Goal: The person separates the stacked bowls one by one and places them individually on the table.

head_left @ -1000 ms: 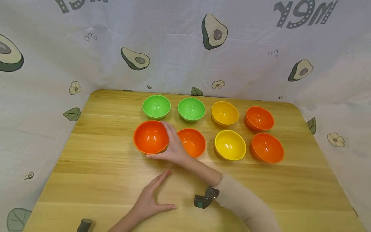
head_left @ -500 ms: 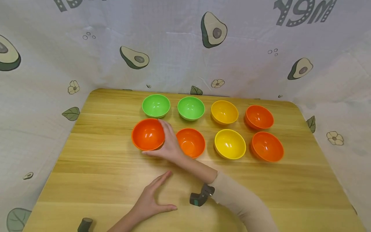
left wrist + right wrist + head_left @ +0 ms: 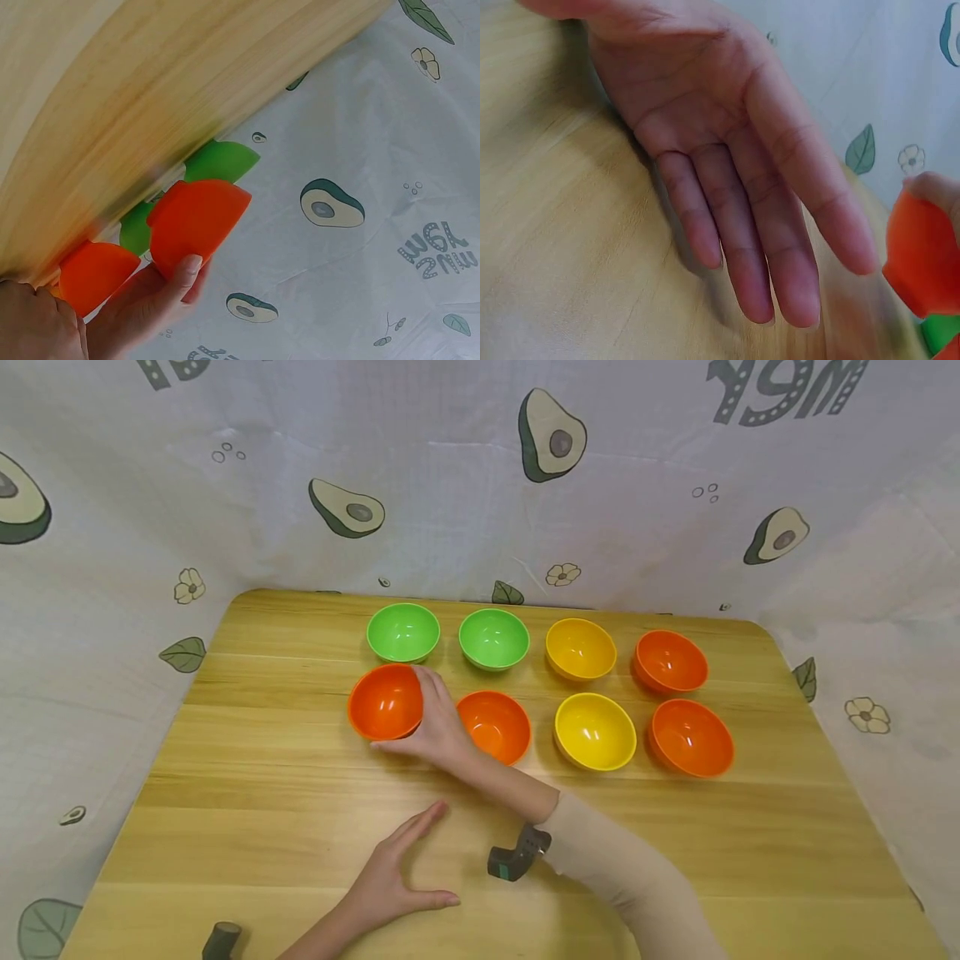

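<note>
In the head view, my right hand [image 3: 441, 727] grips an orange bowl [image 3: 384, 703] by its right side, fingers at the far rim and thumb at the near side. The left wrist view shows this orange bowl [image 3: 196, 221] from the side, tilted in that picture; whether its base touches the table I cannot tell. My left hand [image 3: 377, 885] stays near the table's front, holding nothing, thumb and fingers spread apart. Its palm and straight fingers fill much of the right wrist view. Just right of the gripping hand sits another orange bowl [image 3: 495, 728], partly covered by that hand.
Behind stand two green bowls [image 3: 403, 633], a dark yellow bowl [image 3: 581, 650] and an orange one [image 3: 671, 662]. In the front row are a yellow bowl [image 3: 595, 732] and an orange bowl [image 3: 691, 738] on the wooden table [image 3: 247, 760]. A printed cloth [image 3: 450, 468] hangs behind.
The orange bowl in my right hand first shifted slightly left, then back right; it now looks smaller and a little farther away. My left hand has hardly moved.
</note>
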`<action>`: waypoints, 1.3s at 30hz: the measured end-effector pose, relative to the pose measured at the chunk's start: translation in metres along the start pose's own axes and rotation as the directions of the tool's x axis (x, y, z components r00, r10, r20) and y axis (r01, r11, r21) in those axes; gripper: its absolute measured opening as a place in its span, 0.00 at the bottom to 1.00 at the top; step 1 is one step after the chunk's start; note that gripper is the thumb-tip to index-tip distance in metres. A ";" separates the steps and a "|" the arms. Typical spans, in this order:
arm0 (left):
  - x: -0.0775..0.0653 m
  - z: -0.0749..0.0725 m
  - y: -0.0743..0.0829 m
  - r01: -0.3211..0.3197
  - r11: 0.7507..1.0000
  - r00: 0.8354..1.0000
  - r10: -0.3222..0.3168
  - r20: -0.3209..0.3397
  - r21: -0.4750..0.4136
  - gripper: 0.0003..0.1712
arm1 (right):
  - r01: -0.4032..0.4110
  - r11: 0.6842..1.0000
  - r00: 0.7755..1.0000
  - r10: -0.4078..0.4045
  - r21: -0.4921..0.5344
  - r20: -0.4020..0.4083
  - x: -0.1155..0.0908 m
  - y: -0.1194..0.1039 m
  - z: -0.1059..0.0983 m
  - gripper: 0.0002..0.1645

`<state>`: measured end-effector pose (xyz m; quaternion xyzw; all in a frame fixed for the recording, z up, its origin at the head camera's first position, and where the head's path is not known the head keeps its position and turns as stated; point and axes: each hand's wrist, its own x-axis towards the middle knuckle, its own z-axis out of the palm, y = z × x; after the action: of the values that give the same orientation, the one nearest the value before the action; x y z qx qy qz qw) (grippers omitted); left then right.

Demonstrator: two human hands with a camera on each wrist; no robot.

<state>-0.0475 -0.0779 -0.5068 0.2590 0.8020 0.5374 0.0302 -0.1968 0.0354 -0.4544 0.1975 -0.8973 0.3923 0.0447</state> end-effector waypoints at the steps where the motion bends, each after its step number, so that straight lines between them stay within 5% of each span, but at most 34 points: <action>1: 0.000 0.000 0.000 -0.001 1.000 1.000 0.001 0.000 0.001 0.55 | -0.008 1.000 1.000 0.008 -0.009 0.006 0.001 0.000 0.000 0.64; 11: 0.000 0.000 0.000 0.017 1.000 1.000 -0.017 0.009 0.011 0.56 | -0.073 0.994 0.991 0.081 -0.080 0.105 0.003 -0.003 0.003 0.68; 26: -0.001 -0.001 0.004 0.064 0.998 0.997 -0.065 0.043 0.023 0.55 | -0.089 0.986 0.983 0.110 -0.143 0.144 0.005 -0.006 0.002 0.69; 33: 0.000 -0.001 0.005 -0.011 1.000 1.000 0.011 0.013 -0.011 0.54 | -0.080 0.975 0.974 0.121 -0.206 0.194 0.007 -0.011 -0.001 0.72; 39: 0.000 0.000 0.004 -0.010 0.999 1.000 0.011 0.024 -0.047 0.53 | -0.084 0.956 0.958 0.155 -0.281 0.242 0.006 -0.011 -0.003 0.73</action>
<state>-0.0458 -0.0773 -0.5032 0.2690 0.7873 0.5531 0.0433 -0.1984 0.0290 -0.4432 0.1845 -0.9504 0.2398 -0.0719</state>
